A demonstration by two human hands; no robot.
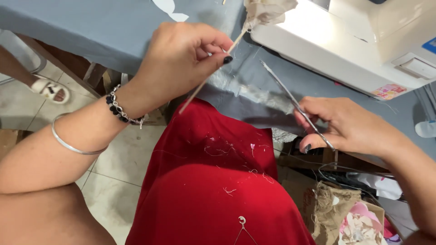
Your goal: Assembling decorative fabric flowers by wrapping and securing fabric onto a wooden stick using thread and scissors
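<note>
My left hand [181, 56] pinches a thin wooden stick [213, 68] that slants up to a bundle of cream cloth [268, 11] pushed onto its tip. My right hand [349, 127] grips a pair of slim metal scissors [290, 97], the blades pointing up and left toward the stick. Both hands are above the edge of a table covered in grey cloth [104, 31]. My lap in a red garment [213, 190] lies below, flecked with thread snips.
A white sewing machine [359, 41] stands at the upper right on the table. A box of fabric scraps and burlap [345, 218] sits on the floor at lower right. Another person's sandalled foot [50, 90] rests on the tiled floor at left.
</note>
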